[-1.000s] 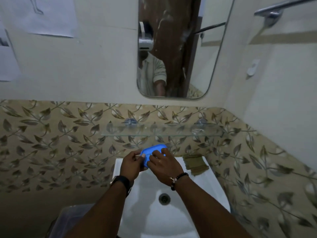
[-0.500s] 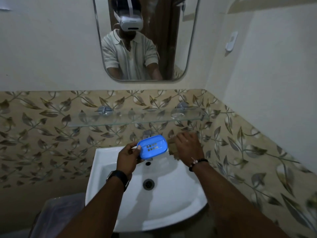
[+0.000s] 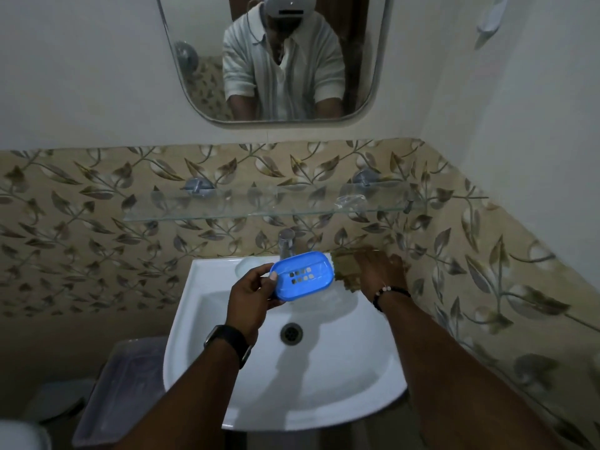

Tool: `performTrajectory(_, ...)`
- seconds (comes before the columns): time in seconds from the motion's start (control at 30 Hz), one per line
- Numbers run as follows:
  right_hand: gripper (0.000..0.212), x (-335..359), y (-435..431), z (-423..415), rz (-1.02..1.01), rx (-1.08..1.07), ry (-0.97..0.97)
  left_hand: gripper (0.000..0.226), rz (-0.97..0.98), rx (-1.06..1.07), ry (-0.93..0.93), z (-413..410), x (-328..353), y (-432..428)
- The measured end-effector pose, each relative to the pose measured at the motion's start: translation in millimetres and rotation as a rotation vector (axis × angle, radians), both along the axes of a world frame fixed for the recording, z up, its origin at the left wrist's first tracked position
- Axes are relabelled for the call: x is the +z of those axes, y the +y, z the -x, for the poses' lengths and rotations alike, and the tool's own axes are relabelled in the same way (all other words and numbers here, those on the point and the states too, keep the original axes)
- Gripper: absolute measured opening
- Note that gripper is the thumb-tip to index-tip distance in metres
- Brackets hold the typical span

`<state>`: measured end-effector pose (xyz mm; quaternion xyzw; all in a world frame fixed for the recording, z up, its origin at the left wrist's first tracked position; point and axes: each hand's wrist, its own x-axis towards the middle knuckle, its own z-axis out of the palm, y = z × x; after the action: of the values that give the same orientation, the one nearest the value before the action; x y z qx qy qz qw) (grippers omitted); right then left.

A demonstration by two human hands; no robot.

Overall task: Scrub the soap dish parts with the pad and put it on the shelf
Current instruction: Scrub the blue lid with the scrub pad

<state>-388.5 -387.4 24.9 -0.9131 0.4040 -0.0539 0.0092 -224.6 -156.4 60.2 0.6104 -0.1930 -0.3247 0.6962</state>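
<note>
Soap dish (image 3: 302, 276), blue slotted plastic, above sink (image 3: 194, 319) near its back edge, below glass shelf (image 3: 227, 207). Left hand (image 3: 255, 295) pinches dish's left end, thumb on rim. Right hand (image 3: 381, 274) blurred over pad (image 3: 342, 266) at back right corner; can't tell if gripping. Dish likely light, stiff, slippery wet: hold by rims.

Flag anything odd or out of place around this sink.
Nothing damaged or spilled. One stray: a crumpled-looking clear item lies on the glass shelf near its right end; I cannot tell what it is.
</note>
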Motion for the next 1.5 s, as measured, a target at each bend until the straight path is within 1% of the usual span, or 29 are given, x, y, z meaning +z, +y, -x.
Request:
performTrajectory(0.13, 0.052, -23, -21, -20, -0.173, 0.0, 0.091, 0.021, -0.011, 0.029, 0.005, -3, -10, 1)
performTrajectory(0.2, 0.054, -34, -25, -26, -0.283, -0.023, 0.106, 0.021, -0.018, 0.048, 0.003, -5, -16, 3)
performTrajectory(0.23, 0.053, -40, -24, -27, -0.305, -0.039, 0.111, 0.021, -0.021, 0.057, 0.003, -6, -19, 4)
performTrajectory(0.27, 0.051, -48, -24, -28, -0.292, -0.049, 0.119, 0.022, -0.023, 0.064, 0.004, -7, -22, 5)
performTrajectory(0.4, 0.042, -63, -21, -26, -0.096, -0.054, 0.13, 0.024, -0.033, 0.078, 0.007, -10, -27, 6)
performTrajectory(0.5, 0.04, -68, -25, -27, -0.056, -0.05, 0.09, 0.026, -0.028, 0.083, 0.024, -12, -27, 6)
performTrajectory(0.6, 0.031, -64, -31, -24, -0.073, -0.122, -0.007, 0.026, -0.02, 0.1, 0.051, -14, -22, 4)
performTrajectory(0.63, 0.028, -61, -31, -22, -0.113, -0.179, -0.095, 0.024, -0.019, 0.1, 0.06, -14, -21, 4)
performTrajectory(0.67, 0.026, -56, -30, -20, -0.171, -0.255, -0.252, 0.021, -0.016, 0.092, 0.06, -14, -19, 3)
performTrajectory(0.73, 0.025, -42, -21, -16, -0.294, -0.402, -0.644, 0.018, -0.009, 0.068, 0.049, -12, -14, 2)
performTrajectory(0.77, 0.024, -30, -13, -16, -0.326, -0.442, -0.816, 0.018, 0.0, 0.056, 0.045, -10, -10, 2)
performTrajectory(0.83, 0.025, -7, 7, -21, -0.315, -0.431, -1.07, 0.017, 0.02, 0.039, 0.046, -9, -5, -2)
performTrajectory(0.87, 0.026, 7, 20, -24, -0.25, -0.372, -1.156, 0.018, 0.031, 0.034, 0.05, -8, -1, -4)
performTrajectory(0.9, 0.026, 21, 35, -27, -0.157, -0.281, -1.2, 0.019, 0.042, 0.033, 0.055, -7, 3, -6)
performTrajectory(0.93, 0.026, 35, 50, -31, -0.047, -0.17, -1.189, 0.019, 0.053, 0.034, 0.06, -6, 6, -8)
performTrajectory(0.97, 0.025, 49, 65, -34, 0.069, -0.037, -1.116, 0.019, 0.064, 0.031, 0.064, -5, 10, -11)
performTrajectory(1.03, 0.024, 65, 92, -41, 0.269, 0.233, -0.805, 0.019, 0.077, 0.015, 0.07, -2, 17, -16)
performTrajectory(1.1, 0.032, 72, 118, -50, 0.345, 0.383, -0.512, 0.024, 0.08, 0.0, 0.077, -1, 23, -18)
performTrajectory(1.13, 0.038, 74, 128, -54, 0.334, 0.403, -0.435, 0.027, 0.07, 0.001, 0.076, -1, 25, -18)
performTrajectory(1.2, 0.043, 77, 136, -56, 0.332, 0.403, -0.377, 0.029, 0.052, 0.007, 0.06, -3, 27, -14)
performTrajectory(1.3, 0.034, 83, 126, -48, 0.468, 0.385, -0.315, 0.024, 0.073, 0.003, 0.009, -9, 30, -4)
performTrajectory(1.37, 0.027, 91, 119, -42, 0.5, 0.29, -0.275, 0.018, 0.098, -0.014, -0.01, -13, 33, 3)
performTrajectory(1.43, 0.027, 98, 128, -44, 0.448, 0.156, -0.272, 0.016, 0.108, -0.032, -0.007, -14, 36, 5)
performTrajectory(1.5, 0.034, 101, 150, -57, 0.313, 0.098, -0.377, 0.016, 0.107, -0.06, -0.001, -16, 39, 6)
